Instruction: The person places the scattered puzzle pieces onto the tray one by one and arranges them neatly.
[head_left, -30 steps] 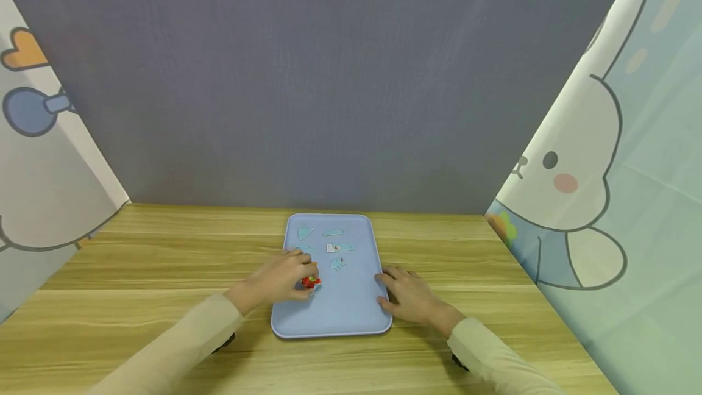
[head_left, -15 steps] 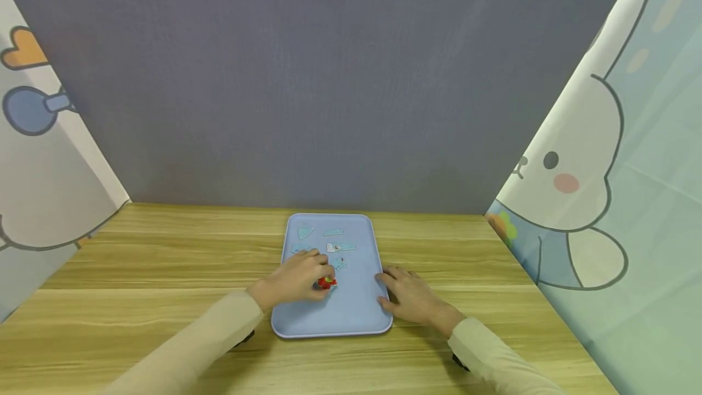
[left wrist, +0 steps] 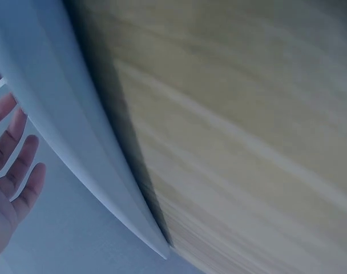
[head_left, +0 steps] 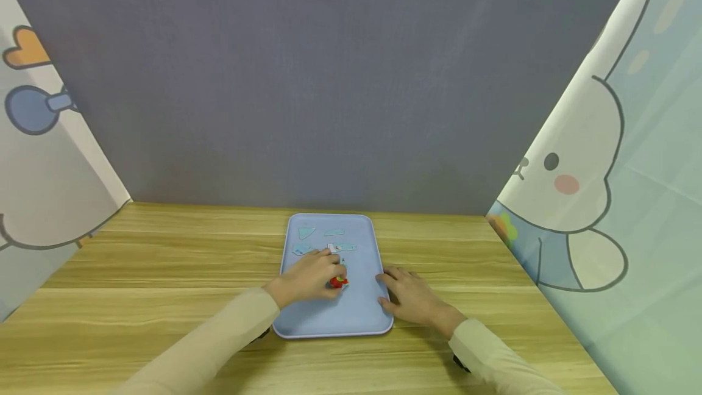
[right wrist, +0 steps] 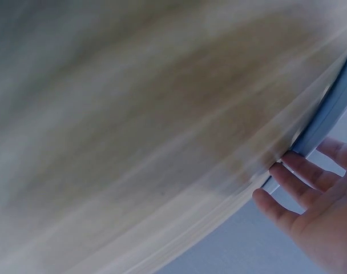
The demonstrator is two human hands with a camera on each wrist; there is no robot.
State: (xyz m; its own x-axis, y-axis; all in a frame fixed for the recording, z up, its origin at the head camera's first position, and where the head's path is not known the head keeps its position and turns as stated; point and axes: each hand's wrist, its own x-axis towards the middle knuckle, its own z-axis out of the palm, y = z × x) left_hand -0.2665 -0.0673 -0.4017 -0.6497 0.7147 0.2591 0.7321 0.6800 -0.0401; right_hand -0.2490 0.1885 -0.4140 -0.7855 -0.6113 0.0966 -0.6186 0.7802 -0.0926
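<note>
A light blue tray (head_left: 356, 316) lies on the table. Over its middle, my left hand (head_left: 312, 276) pinches a small piece (head_left: 339, 282) with red and a bit of green on it, low over the tray. Fingers hide much of this piece. Beyond the hand lie several flat pale-blue cut-out pieces, among them a triangular piece (head_left: 306, 233), a slim piece (head_left: 334, 232) and a long piece (head_left: 345, 247). Fingertips of my right hand (head_left: 411, 297) rest at the tray's right rim, fingers relaxed. The left wrist view shows the left hand (left wrist: 11, 177) only in part, beside the tray wall.
The wood-grain table (head_left: 175, 273) extends on both sides of the tray. A dark grey panel (head_left: 307, 84) stands behind it, and cartoon-printed sheets (head_left: 570, 139) flank both sides.
My left hand has moved rightward across the tray with the red piece, now overlapping a pale-blue piece that showed before. The right hand has stayed at the rim.
</note>
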